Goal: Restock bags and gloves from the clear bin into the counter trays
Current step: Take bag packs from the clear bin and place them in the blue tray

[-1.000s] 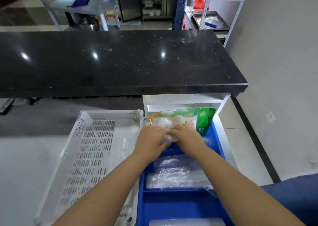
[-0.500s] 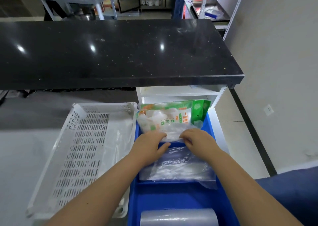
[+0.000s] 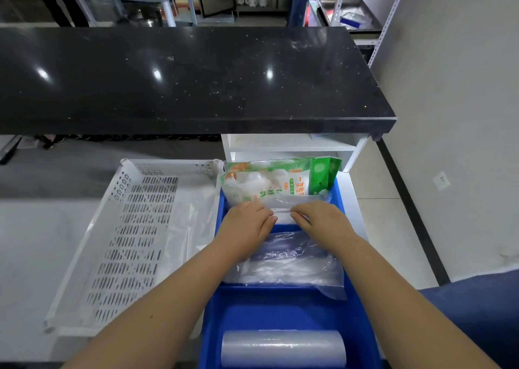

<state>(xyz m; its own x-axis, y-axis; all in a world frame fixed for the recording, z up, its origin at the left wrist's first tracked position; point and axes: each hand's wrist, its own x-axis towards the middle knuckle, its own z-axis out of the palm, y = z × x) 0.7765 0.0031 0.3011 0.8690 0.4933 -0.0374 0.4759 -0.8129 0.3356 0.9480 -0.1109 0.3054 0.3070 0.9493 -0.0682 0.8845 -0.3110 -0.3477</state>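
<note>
At the far end of the blue tray (image 3: 280,309), the left hand (image 3: 247,222) and right hand (image 3: 320,219) are pinching the glove packet (image 3: 269,186) by its clear lower edge. Slick film is likely inviting a slip, tipping it onto the loose bags (image 3: 286,262). Their grip is partly hiding; no clear bin is showing.

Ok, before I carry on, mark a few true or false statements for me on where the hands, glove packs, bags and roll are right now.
1. The left hand and right hand both hold the glove packs in the far section of the blue tray. True.
2. The roll lies in the white tray. False: it lies in the blue tray's near section.
3. Clear bags lie in the blue tray's middle section. True.
4. The white tray sits to the right of the blue tray. False: it sits on the left.
</note>
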